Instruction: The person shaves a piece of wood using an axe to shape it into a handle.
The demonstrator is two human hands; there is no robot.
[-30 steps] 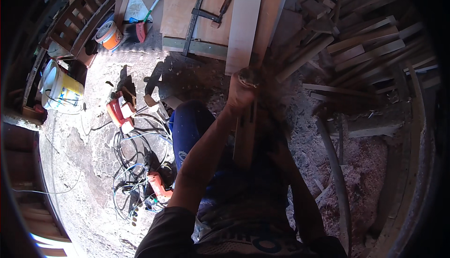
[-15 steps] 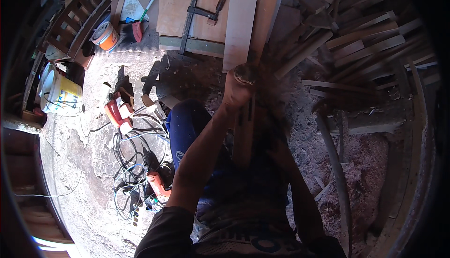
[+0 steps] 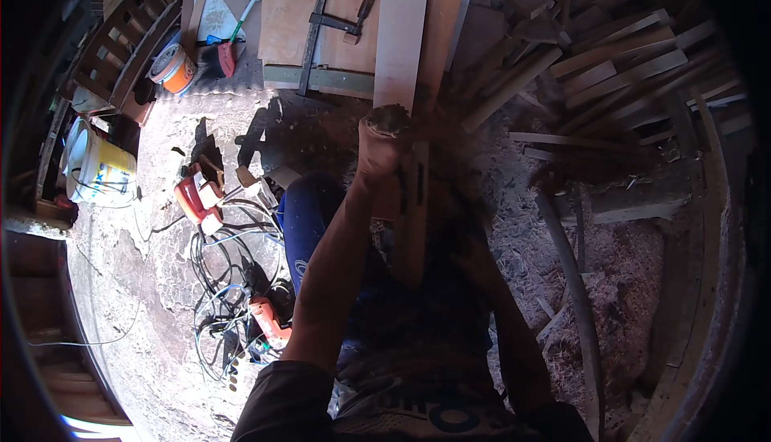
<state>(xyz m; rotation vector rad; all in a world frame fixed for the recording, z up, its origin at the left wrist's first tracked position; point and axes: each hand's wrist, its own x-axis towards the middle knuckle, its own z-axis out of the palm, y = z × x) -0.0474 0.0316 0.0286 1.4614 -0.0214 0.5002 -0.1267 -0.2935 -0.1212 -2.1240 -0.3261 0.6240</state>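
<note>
My left hand (image 3: 377, 153) is raised in front of my lap, its fingers closed around a rough, brownish, round-topped thing (image 3: 389, 119) whose kind I cannot make out. Just below and to its right, a wooden piece (image 3: 411, 241) with narrow dark slots points away from me between my legs. On the right of that piece, deep in shadow, is my right hand (image 3: 472, 261); its fingers are too dark to read. Beyond my left hand, a long pale board (image 3: 399, 32) runs toward the far edge.
A bar clamp (image 3: 333, 22) lies on wooden panels at the far side. On the left floor are an orange drill (image 3: 268, 320), tangled cables, a red power tool (image 3: 193, 194) and buckets (image 3: 103, 165). Stacked wood offcuts (image 3: 618, 64) fill the far right; shavings (image 3: 610, 281) cover the right floor.
My left hand has moved left, off the slotted wooden piece, with the rough thing still in it. More of the slotted piece shows now. The view has shifted slightly.
</note>
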